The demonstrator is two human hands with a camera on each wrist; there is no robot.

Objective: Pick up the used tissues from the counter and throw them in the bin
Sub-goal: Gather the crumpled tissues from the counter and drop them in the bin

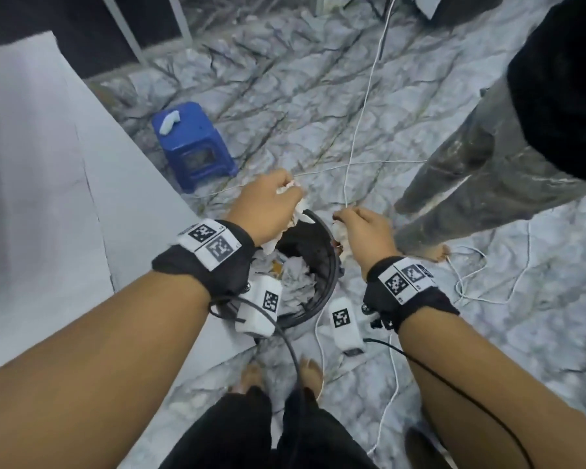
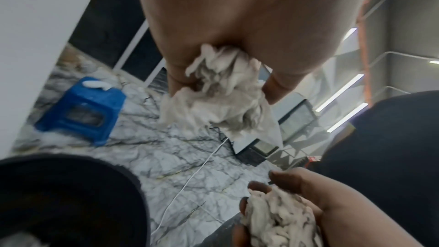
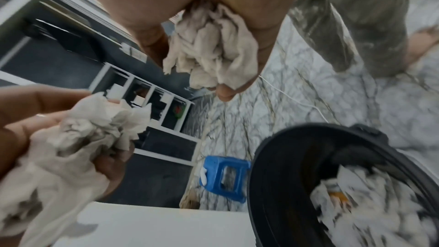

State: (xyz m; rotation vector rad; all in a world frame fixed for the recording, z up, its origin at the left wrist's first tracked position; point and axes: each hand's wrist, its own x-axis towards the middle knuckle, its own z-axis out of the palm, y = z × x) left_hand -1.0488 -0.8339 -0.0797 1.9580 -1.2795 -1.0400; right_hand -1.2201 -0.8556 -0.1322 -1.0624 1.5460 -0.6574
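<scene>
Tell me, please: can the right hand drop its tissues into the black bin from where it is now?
Probably yes. The right hand grips a tissue wad at the black bin rim, whose mouth is open and uncovered. The left hand hovers over the far rim without blocking it; a small inward move should suffice.

No readable text, only coded markers (image 1: 206,243)
</scene>
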